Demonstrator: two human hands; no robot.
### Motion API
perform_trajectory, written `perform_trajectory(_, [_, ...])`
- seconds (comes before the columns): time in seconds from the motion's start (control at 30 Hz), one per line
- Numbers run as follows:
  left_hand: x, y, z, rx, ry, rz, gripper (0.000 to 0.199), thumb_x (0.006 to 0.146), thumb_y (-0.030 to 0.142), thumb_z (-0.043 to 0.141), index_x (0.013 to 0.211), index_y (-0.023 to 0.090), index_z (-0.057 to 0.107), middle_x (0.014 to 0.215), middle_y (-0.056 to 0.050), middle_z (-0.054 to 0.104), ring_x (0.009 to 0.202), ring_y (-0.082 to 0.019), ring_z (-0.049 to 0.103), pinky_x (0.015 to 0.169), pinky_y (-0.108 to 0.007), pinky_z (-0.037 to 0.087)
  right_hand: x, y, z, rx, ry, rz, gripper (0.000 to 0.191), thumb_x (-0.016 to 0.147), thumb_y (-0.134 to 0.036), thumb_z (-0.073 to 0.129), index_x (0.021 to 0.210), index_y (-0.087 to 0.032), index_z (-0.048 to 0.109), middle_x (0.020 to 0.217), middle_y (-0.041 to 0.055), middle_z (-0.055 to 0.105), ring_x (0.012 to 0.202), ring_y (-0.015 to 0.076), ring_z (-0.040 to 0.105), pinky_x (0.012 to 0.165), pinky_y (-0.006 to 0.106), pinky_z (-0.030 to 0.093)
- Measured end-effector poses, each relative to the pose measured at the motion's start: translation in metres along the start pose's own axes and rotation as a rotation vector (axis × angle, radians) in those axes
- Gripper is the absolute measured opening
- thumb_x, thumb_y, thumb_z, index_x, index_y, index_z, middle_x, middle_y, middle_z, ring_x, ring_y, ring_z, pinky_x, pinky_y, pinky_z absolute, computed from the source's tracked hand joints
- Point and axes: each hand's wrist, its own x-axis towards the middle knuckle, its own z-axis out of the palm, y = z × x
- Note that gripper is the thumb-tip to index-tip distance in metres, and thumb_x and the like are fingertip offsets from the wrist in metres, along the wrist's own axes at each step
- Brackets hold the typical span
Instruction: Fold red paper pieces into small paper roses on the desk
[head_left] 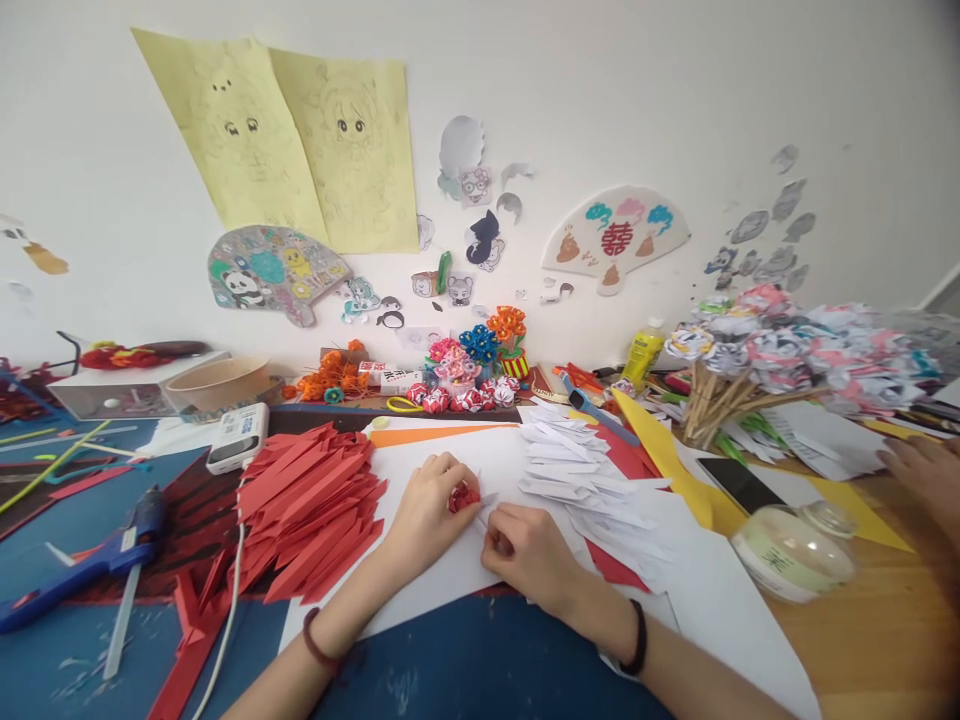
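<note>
My left hand is closed around a small red paper bundle, which looks like a rolled paper flower. Close beside it, my right hand has its fingers curled in a pinch. A white paper piece sticks out between the two hands; whether the right fingers hold it is hidden. Both hands are above white sheets of paper. Left of them lies a large heap of folded red paper strips. A heap of folded white paper strips spreads out to the right.
A blue glue gun and a white cable lie at left. On the right stand a clear bottle, a phone and a bunch of paper flowers on sticks. Another person's hand shows at the right edge.
</note>
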Motion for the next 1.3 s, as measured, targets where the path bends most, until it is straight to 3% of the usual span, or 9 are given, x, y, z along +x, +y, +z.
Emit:
perform_trajectory(0.2, [-0.003, -0.013, -0.020, -0.152, -0.123, 0.009, 0.038, 0.076, 0.017, 0.070, 0.112, 0.025, 0.059, 0.109, -0.004, 0.058, 0.100, -0.020, 0.054, 0.090, -0.034, 0.044, 0.003, 0.014, -0.023, -0.181, -0.069, -0.167, 0.013, 0.078, -0.009, 0.054, 0.069, -0.018, 0.053, 0.068, -0.0007, 0.054, 0.064, 0.0136, 0.048, 0.061, 0.026, 0.032])
perform_trajectory(0.37, [-0.004, -0.018, -0.017, -0.202, -0.214, -0.040, 0.039, 0.078, 0.020, 0.069, 0.116, 0.024, 0.058, 0.111, -0.004, 0.061, 0.091, -0.017, 0.058, 0.084, -0.031, 0.046, 0.008, 0.030, -0.044, -0.297, -0.183, -0.241, 0.016, 0.092, -0.015, 0.048, 0.079, -0.018, 0.057, 0.078, 0.0031, 0.060, 0.073, 0.0166, 0.051, 0.068, 0.029, 0.035])
perform_trajectory(0.5, [-0.005, -0.016, -0.009, -0.189, -0.199, -0.110, 0.036, 0.080, 0.024, 0.067, 0.115, 0.024, 0.058, 0.105, -0.001, 0.065, 0.076, -0.014, 0.058, 0.073, -0.027, 0.045, 0.010, 0.036, -0.050, -0.352, -0.123, -0.204, 0.018, 0.096, -0.021, 0.047, 0.087, -0.018, 0.063, 0.082, 0.0053, 0.064, 0.082, 0.0204, 0.055, 0.076, 0.034, 0.037])
perform_trajectory(0.63, [-0.007, -0.012, -0.004, -0.124, -0.187, -0.138, 0.035, 0.081, 0.033, 0.068, 0.113, 0.026, 0.059, 0.105, 0.001, 0.067, 0.068, -0.013, 0.057, 0.068, -0.026, 0.043, 0.012, 0.031, -0.046, -0.200, -0.020, -0.102, 0.026, 0.097, -0.040, 0.054, 0.112, -0.020, 0.063, 0.101, 0.0071, 0.067, 0.094, 0.0229, 0.058, 0.083, 0.036, 0.043])
perform_trajectory(0.8, [-0.011, -0.006, 0.000, -0.007, -0.196, -0.105, 0.035, 0.082, 0.039, 0.069, 0.114, 0.030, 0.059, 0.097, 0.004, 0.070, 0.070, -0.014, 0.060, 0.064, -0.025, 0.040, 0.013, 0.024, -0.035, -0.021, -0.090, -0.069, 0.047, 0.087, -0.056, 0.063, 0.120, -0.023, 0.062, 0.106, 0.0065, 0.068, 0.098, 0.0244, 0.060, 0.087, 0.038, 0.046])
perform_trajectory(0.93, [-0.012, -0.004, 0.002, 0.014, -0.179, -0.085, 0.025, 0.084, 0.040, 0.065, 0.106, 0.028, 0.062, 0.094, 0.002, 0.071, 0.079, -0.017, 0.064, 0.069, -0.025, 0.041, 0.013, 0.025, -0.032, 0.059, -0.114, -0.035, 0.045, 0.086, -0.054, 0.066, 0.118, -0.023, 0.064, 0.103, 0.0064, 0.069, 0.097, 0.0238, 0.061, 0.088, 0.037, 0.047])
perform_trajectory(1.3, [-0.011, -0.004, 0.001, -0.089, -0.207, -0.053, 0.017, 0.086, 0.029, 0.062, 0.103, 0.026, 0.063, 0.088, 0.004, 0.071, 0.065, -0.013, 0.057, 0.062, -0.023, 0.039, 0.014, 0.029, -0.033, 0.142, -0.104, 0.035, 0.040, 0.082, -0.047, 0.074, 0.113, -0.023, 0.067, 0.105, 0.0064, 0.069, 0.100, 0.0238, 0.062, 0.090, 0.038, 0.047])
